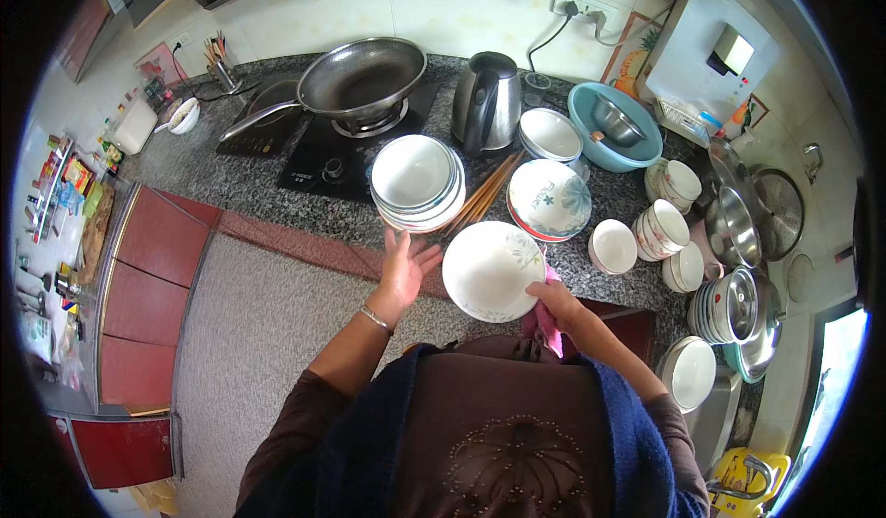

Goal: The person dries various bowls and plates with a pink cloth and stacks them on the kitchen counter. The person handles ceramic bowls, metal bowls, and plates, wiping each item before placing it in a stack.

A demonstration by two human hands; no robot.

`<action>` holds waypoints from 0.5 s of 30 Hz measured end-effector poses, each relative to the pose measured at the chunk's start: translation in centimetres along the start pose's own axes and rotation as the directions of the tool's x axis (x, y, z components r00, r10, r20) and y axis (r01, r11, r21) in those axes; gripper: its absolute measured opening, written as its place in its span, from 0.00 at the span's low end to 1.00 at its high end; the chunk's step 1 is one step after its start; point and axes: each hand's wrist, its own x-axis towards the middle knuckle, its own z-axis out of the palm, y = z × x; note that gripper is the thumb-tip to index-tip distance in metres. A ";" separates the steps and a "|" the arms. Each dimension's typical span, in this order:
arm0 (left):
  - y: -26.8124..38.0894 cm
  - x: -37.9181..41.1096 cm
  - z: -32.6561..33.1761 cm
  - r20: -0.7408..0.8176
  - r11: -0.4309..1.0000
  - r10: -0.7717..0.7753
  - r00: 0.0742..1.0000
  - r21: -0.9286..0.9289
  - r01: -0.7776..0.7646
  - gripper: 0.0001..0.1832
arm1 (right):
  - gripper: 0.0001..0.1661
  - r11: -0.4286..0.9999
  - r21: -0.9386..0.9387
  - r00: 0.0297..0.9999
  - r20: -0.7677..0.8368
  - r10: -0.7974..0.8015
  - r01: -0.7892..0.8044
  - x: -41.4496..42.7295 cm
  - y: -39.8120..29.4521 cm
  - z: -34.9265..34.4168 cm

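My right hand point(557, 302) grips the right rim of a white ceramic bowl with a leaf pattern point(493, 272), with a pink cloth point(547, 320) bunched under the same hand. Spread and holding nothing, my left hand point(408, 265) is just left of that bowl, its fingertips close below a stack of white bowls point(415, 175) at the counter's front edge. A bundle of wooden chopsticks point(488, 189) lies right of this stack. Beyond the held bowl sits another stack, its top bowl patterned with blue flowers point(550, 196).
A wok point(363, 78) rests on the gas hob point(322, 154). Behind the bowls are an electric kettle point(486, 102) and a blue plastic basin point(616, 120). Small bowls point(612, 246), steel basins point(732, 224) and stacked dishes point(723, 307) crowd the right side, near a sink point(716, 414).
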 end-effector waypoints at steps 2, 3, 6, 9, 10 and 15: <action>-0.5 2.4 -0.4 0.082 0.985 0.036 0.996 -0.170 -0.022 0.24 | 0.21 1.000 0.013 1.000 -0.018 -0.011 0.012 0.2 0.0 -0.1; -0.5 2.7 0.0 0.056 0.985 0.076 0.996 -0.162 -0.067 0.25 | 0.21 1.000 0.014 1.000 -0.023 -0.015 0.015 0.6 0.4 -0.4; -0.1 3.1 1.1 0.058 0.978 0.183 0.981 -0.115 -0.175 0.29 | 0.20 0.999 0.044 1.000 -0.013 -0.006 0.007 1.1 1.1 -1.0; -0.1 3.6 1.3 0.079 0.976 0.197 0.977 -0.111 -0.187 0.30 | 0.20 0.998 0.059 1.000 0.002 0.021 -0.021 1.0 1.3 -1.0; -0.1 3.7 1.5 0.044 0.972 0.199 0.979 -0.133 -0.191 0.30 | 0.20 0.998 0.059 1.000 0.006 0.030 -0.031 1.0 1.4 -1.1; -0.5 4.9 1.5 0.061 0.968 0.209 0.976 -0.153 -0.198 0.26 | 0.23 1.000 0.008 0.998 -0.055 0.027 -0.026 0.3 1.1 0.1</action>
